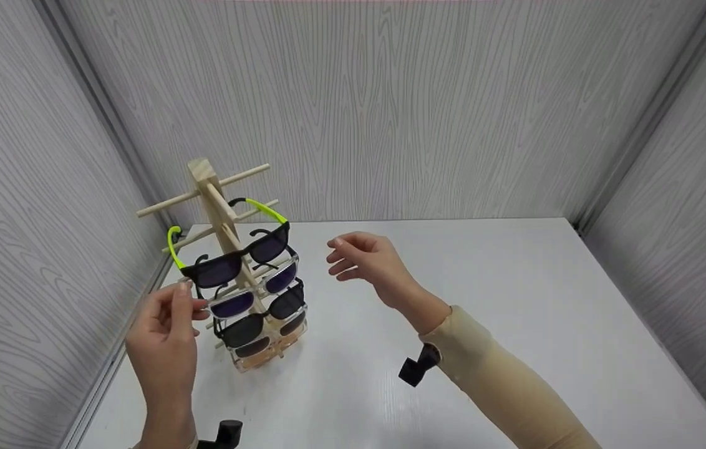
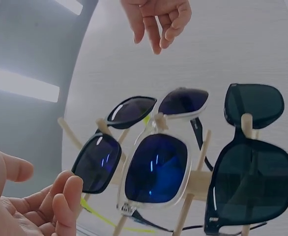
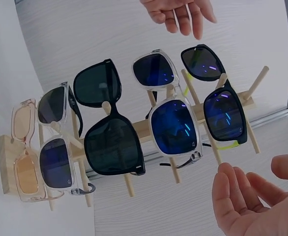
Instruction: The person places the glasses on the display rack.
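A wooden eyewear stand [image 1: 202, 171] holds several pairs of sunglasses one above another. The uppermost pair, black sunglasses with neon-yellow temples [image 1: 219, 271], sits below the bare top pegs. Under it come clear-framed sunglasses with blue lenses [image 2: 156, 169] and all-black sunglasses [image 3: 113, 143]. My left hand [image 1: 166, 330] hovers beside the left end of the upper pairs, its fingers loosely bent and holding nothing. To the right of the stand, my right hand [image 1: 368, 262] is held in the air over the table, fingers relaxed and apart from the glasses.
Lower on the stand hang clear-framed sunglasses with dark lenses [image 3: 55, 162] and a pair with peach lenses [image 3: 27, 174]. The white table [image 1: 484, 324] extends to the right. Wood-grain panels [image 1: 378, 112] enclose the back and both sides, the left one close to the stand.
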`<action>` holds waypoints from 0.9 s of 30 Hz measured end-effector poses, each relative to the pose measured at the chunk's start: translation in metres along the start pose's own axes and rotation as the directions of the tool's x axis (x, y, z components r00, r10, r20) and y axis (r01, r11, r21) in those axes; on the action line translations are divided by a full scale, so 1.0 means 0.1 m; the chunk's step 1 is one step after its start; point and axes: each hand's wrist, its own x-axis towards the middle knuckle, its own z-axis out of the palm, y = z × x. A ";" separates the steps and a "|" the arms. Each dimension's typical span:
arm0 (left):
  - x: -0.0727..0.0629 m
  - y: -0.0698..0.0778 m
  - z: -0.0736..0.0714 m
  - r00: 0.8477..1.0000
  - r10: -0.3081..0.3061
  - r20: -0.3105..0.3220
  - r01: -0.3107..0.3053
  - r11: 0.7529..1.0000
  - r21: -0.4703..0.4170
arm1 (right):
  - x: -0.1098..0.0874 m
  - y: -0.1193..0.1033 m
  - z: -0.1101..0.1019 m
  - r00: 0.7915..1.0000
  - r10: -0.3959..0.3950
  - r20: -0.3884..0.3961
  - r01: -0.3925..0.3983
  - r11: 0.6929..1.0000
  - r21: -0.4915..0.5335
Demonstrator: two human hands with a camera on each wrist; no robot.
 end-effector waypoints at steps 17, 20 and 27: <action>-0.29 -0.14 0.32 0.981 0.049 0.189 -0.035 0.997 -0.074 | -0.35 0.31 -0.16 0.998 -0.055 -0.020 0.053 0.995 -0.080; -0.33 -0.18 0.39 0.973 0.036 0.230 -0.014 0.995 -0.095 | -0.40 0.37 -0.22 0.998 -0.038 -0.040 0.035 0.996 -0.087; -0.44 -0.30 0.54 0.951 0.002 0.311 0.023 0.997 -0.076 | -0.53 0.50 -0.36 0.996 -0.005 -0.090 -0.004 0.995 -0.099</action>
